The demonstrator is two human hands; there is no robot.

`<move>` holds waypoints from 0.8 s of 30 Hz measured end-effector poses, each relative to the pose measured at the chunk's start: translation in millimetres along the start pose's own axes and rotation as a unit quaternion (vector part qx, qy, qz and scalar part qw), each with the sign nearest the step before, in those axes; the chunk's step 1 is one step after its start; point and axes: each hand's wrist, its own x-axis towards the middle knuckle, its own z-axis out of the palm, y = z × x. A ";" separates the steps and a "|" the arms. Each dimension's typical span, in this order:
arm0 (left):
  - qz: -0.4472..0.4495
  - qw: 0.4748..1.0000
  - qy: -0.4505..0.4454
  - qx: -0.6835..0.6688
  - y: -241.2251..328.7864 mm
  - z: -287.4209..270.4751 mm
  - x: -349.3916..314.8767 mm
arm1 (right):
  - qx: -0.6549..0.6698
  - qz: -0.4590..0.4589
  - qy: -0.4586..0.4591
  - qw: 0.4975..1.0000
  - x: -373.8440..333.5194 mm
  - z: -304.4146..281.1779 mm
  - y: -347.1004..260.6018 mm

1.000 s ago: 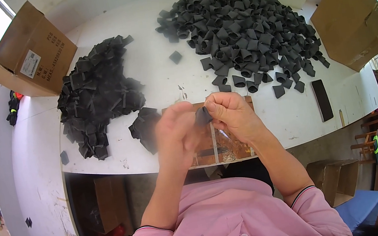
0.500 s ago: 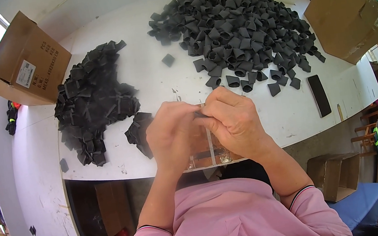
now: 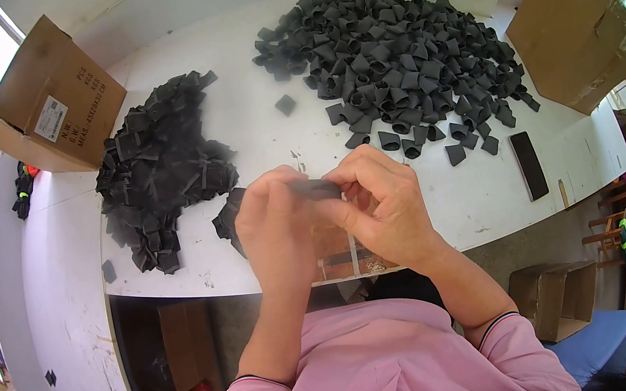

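Above the table's front edge, my left hand and my right hand meet with bent fingers. Between them they pinch a small dark grey piece of soft-looking sheet, mostly covered by the fingers. Whether it is flat or rolled, I cannot tell. Below the hands lies a brown board with a pale strip across it. Partly behind my left hand sits a small heap of dark pieces. Farther left spreads a bigger pile of flattish black pieces.
At the back right rises a large pile of short dark grey tubes. One loose grey square lies between the piles. Cardboard boxes stand at the left and right. A black phone rests near the right front edge.
My hands have turned slightly, and more of the dark piece shows between them. The left fingers have lifted and opened a little. The whole view has shifted slightly.
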 end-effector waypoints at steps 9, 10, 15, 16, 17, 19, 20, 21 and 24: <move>-0.100 0.980 0.002 -0.172 -11.9 -5.0 -4.8 | -0.068 -0.050 0.060 0.995 -11.1 8.6 18.3; -0.103 0.980 0.000 -0.172 -13.3 -5.7 -6.5 | -0.053 -0.045 0.069 0.995 -14.7 10.1 21.5; -0.014 1.000 0.002 0.018 -7.7 -0.7 -5.1 | -0.094 -0.057 0.073 0.991 -13.0 11.6 19.7; 0.024 0.998 0.004 0.056 -10.0 2.0 -0.7 | -0.112 -0.047 0.059 0.991 -11.6 10.6 18.0; 0.024 0.998 0.004 0.057 -10.3 -0.3 2.5 | -0.111 -0.046 0.060 0.991 -10.9 9.0 16.4; 0.102 0.962 -0.094 0.234 -8.7 -7.4 7.5 | -0.101 -0.021 0.036 0.994 -9.3 4.4 13.6; 0.076 0.972 -0.068 0.214 -5.4 -5.4 7.6 | -0.100 -0.020 0.036 0.994 -7.9 3.0 13.5; 0.075 0.971 -0.067 0.215 -7.1 -5.9 7.5 | -0.110 -0.045 0.030 0.992 -6.0 1.8 13.8; 0.042 0.988 -0.068 0.135 -12.2 -5.6 6.2 | -0.098 -0.065 0.038 0.992 -9.5 7.5 21.1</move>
